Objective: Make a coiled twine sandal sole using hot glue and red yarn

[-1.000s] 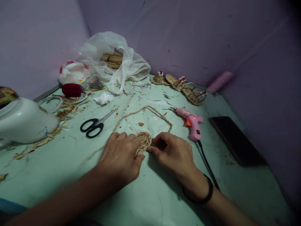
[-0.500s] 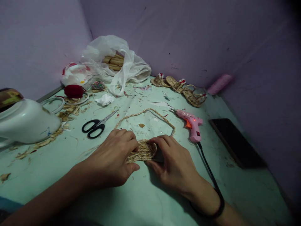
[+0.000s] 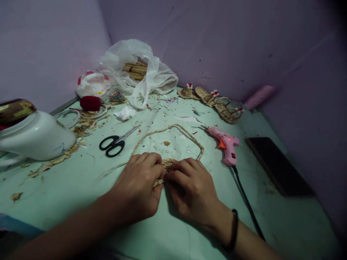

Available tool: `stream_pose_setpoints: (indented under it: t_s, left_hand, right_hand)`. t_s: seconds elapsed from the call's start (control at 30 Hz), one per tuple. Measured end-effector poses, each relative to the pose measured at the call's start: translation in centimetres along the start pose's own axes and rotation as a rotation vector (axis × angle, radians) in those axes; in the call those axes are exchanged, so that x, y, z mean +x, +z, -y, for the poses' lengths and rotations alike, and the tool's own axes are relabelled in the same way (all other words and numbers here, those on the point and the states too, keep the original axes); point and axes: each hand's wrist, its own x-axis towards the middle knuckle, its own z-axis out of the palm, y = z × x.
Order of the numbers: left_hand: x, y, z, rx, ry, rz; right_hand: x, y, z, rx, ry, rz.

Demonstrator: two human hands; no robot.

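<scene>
Purple wall (image 3: 206, 43) is rising behind green table (image 3: 173, 231). Left hand (image 3: 141, 185) and right hand (image 3: 193, 188) are gripping woven mat (image 3: 167, 164) between them. Cord (image 3: 175, 125) is looping just beyond the grip; scissors (image 3: 116, 143) are lying left of it, glue gun (image 3: 229, 144) right.

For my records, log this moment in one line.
left fingers: hold coil; right fingers: at coil edge; scissors: untouched; glue gun: red light on

Braided piece (image 3: 167, 164), held in left hand (image 3: 141, 186) and right hand (image 3: 193, 189); cord (image 3: 154, 132) beyond grip, scissors (image 3: 120, 139) left, glue gun (image 3: 228, 143) right.
</scene>
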Motion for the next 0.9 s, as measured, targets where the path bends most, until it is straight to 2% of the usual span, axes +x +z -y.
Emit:
stream_pose_setpoints:
  t_s: [0.27, 0.57, 0.9]
  left_hand:
    - [0.1, -0.2, 0.7, -0.108, -0.066, -0.041]
    - [0.7, 0.1, 1.4, -0.038, -0.091, 0.027]
    - [1.3, 0.1, 0.8, -0.004, -0.047, -0.006]
  right_hand:
    - [0.1, 0.8, 0.5, -0.016, 0.097, -0.001]
    - [0.2, 1.2, 0.1, 0.076, -0.049, -0.059]
    - [0.2, 1.3, 0.1, 0.079, -0.052, -0.045]
